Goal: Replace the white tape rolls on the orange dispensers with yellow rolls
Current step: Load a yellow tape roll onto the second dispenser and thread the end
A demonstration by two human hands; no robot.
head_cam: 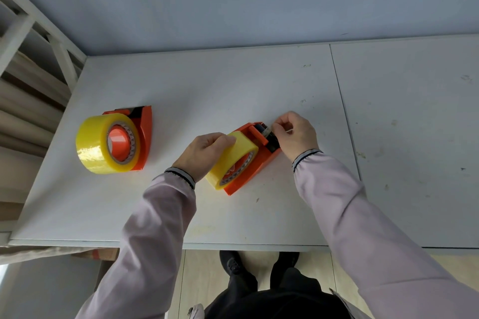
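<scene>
Two orange dispensers lie on the white table (207, 90). The left dispenser (145, 134) carries a yellow tape roll (96, 147) on its orange hub and nobody touches it. The right dispenser (261, 160) lies at an angle in the middle, with a second yellow roll (234, 156) mounted on it. My left hand (204, 153) grips that roll from its left side. At the dispenser's cutter end, my right hand (298, 132) pinches the clear loose end of the tape between thumb and fingers. No white rolls are in view.
A white metal frame (39, 41) with stacked cardboard stands left of the table. A seam (344, 111) separates this tabletop from a second white one on the right. The table's front edge runs just above my dark shoes on the floor.
</scene>
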